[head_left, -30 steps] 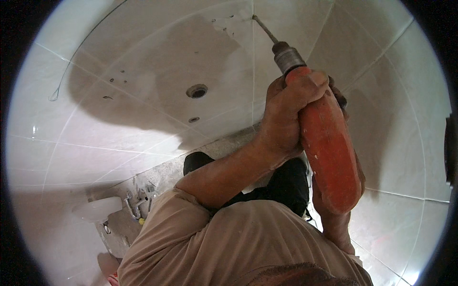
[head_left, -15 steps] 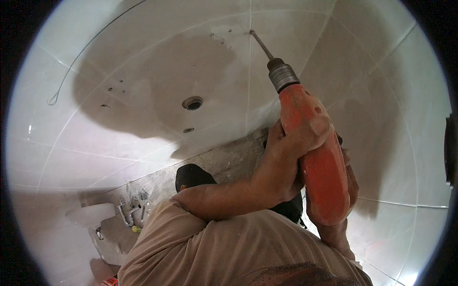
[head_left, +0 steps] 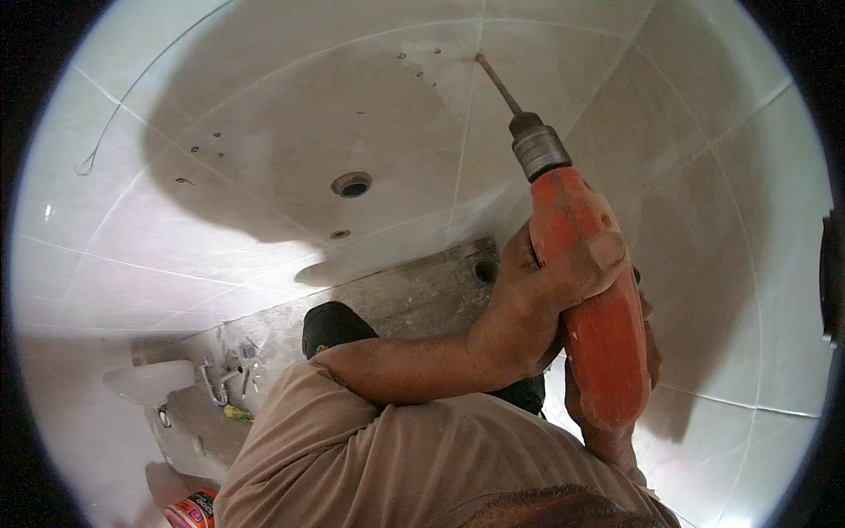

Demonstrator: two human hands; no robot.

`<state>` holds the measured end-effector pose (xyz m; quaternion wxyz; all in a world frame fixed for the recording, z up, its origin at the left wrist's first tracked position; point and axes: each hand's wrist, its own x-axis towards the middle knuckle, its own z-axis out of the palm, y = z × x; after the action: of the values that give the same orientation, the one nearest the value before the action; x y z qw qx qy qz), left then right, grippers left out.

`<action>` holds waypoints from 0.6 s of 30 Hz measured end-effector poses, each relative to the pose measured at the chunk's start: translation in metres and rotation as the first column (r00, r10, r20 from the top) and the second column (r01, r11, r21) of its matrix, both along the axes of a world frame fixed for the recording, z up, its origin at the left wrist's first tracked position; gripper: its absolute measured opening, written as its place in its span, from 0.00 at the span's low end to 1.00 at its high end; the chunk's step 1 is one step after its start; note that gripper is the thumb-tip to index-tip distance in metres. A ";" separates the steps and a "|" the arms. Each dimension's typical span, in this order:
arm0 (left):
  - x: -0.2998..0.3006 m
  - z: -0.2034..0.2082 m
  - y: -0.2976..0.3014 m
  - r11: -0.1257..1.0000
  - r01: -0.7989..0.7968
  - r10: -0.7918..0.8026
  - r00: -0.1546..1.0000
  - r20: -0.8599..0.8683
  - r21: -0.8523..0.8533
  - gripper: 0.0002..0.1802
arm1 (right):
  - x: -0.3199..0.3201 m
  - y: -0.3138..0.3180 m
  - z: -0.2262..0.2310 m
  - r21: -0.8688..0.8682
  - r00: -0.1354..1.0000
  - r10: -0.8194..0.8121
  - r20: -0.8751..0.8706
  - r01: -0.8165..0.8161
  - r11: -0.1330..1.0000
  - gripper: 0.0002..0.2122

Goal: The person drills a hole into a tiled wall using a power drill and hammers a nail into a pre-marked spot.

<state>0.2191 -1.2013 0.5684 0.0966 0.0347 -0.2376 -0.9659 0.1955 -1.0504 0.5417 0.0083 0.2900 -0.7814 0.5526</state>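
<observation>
An orange-red power drill point(head_left: 598, 326) with a metal chuck point(head_left: 539, 148) points away from me at the tiled wall point(head_left: 378, 114). The tip of its long drill bit point(head_left: 500, 84) meets the wall at a vertical grout line. My left hand point(head_left: 563, 277) is wrapped over the front of the drill body, just behind the chuck. Behind the drill's rear end, my right hand point(head_left: 651, 348) closes round the grip; most of its fingers are hidden by the body. Several small drilled holes point(head_left: 419, 74) show left of the bit.
A round drain pipe opening point(head_left: 352, 185) sits in the wall, with a smaller pipe opening point(head_left: 340, 234) below. A wire point(head_left: 132, 88) hangs at the left. On the floor lie a white basin point(head_left: 150, 380), metal fittings point(head_left: 231, 370) and a red container point(head_left: 192, 509). A dark floor hole point(head_left: 485, 271) is near the wall.
The drill and both hands have shifted slightly right and down in the picture as the view moved. The bit tip stays at the same grout line, and both hands keep their hold.
</observation>
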 end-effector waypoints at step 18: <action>0.001 0.000 -0.008 0.999 0.014 -0.009 0.994 -0.113 0.046 0.29 | 0.002 0.014 -0.001 0.319 0.954 -0.035 -0.298 0.135 0.938 0.21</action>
<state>0.2198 -1.2097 0.5682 0.1035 -0.0188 -0.2095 -0.9721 0.1979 -1.0368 0.5402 0.0966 0.3301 -0.8662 0.3624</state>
